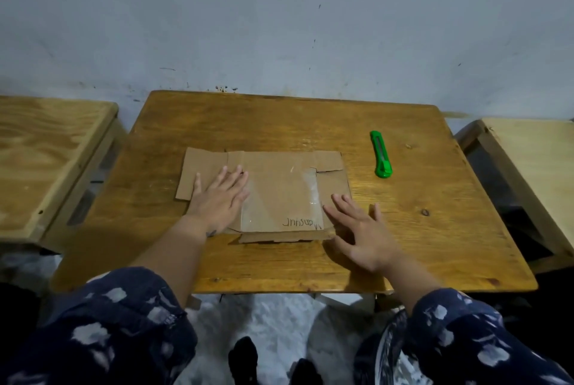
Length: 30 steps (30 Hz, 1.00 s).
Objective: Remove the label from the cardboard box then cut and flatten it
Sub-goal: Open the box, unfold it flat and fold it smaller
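Observation:
The brown cardboard box (279, 179) lies flat on the wooden table (435, 229), with clear tape across its middle and handwriting near its front edge. My left hand (219, 201) rests palm down on the cardboard's left part, fingers spread. My right hand (360, 230) is palm down with its fingers apart at the cardboard's front right corner, fingertips touching its edge. A green utility knife (381, 154) lies on the table to the right of the cardboard, away from both hands.
A second wooden table (46, 142) stands to the left and a paler one (534, 161) to the right. A light wall (279, 27) rises just behind the table. Below the front edge are my patterned sleeves and dark feet on a pale floor.

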Each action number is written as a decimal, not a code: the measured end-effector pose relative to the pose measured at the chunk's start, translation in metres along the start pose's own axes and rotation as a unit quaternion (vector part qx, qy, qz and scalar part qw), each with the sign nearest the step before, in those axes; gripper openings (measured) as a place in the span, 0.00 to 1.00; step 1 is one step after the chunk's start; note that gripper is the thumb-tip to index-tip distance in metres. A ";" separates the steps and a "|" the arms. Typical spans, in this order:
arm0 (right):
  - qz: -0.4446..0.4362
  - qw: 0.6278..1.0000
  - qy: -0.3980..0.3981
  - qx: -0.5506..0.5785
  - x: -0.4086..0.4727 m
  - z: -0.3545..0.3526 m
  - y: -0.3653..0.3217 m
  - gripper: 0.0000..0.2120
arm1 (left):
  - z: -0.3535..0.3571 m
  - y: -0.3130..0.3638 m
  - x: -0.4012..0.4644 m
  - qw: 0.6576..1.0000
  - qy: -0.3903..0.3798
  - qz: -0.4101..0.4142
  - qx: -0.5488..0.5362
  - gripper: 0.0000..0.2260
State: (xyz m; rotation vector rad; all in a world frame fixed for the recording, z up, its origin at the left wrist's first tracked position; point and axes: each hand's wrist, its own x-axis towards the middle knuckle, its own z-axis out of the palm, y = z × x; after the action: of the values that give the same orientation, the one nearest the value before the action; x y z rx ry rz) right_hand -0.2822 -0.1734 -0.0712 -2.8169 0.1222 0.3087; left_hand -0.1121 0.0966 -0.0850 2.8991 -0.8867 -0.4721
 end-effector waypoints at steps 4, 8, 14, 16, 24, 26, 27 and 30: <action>0.047 0.997 0.045 0.037 0.004 0.009 -0.007 0.29 | 0.004 -0.001 0.002 0.996 0.033 -0.004 -0.081 0.30; 0.106 0.984 0.116 0.085 0.013 0.016 -0.021 0.24 | -0.003 -0.003 0.004 0.989 0.057 -0.001 -0.137 0.34; 0.121 0.980 0.149 0.050 0.017 0.018 -0.029 0.23 | 0.001 0.009 -0.005 1.000 0.022 -0.005 -0.008 0.39; 0.113 0.973 0.186 0.081 0.021 0.014 -0.028 0.23 | 0.007 0.012 -0.006 0.999 0.033 -0.012 0.010 0.40; 0.208 0.967 0.120 0.089 0.080 -0.009 -0.002 0.27 | 0.020 0.012 -0.003 0.997 0.079 -0.015 0.021 0.40; 0.201 0.970 0.099 0.096 0.087 -0.008 0.001 0.28 | 0.022 0.012 -0.002 0.996 0.088 -0.013 0.018 0.40; 0.200 0.969 0.098 0.108 0.088 -0.006 -0.001 0.28 | 0.022 0.011 -0.001 0.995 0.094 -0.012 0.013 0.39; 0.200 0.956 0.137 0.165 0.088 -0.004 -0.011 0.27 | 0.023 0.011 0.001 0.994 0.105 -0.008 0.006 0.39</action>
State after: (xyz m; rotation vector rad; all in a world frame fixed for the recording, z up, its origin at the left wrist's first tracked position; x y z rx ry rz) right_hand -0.1946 -0.1689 -0.0844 -2.4661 0.7377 -0.0222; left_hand -0.1245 0.0880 -0.1055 2.8984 -0.8375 -0.1571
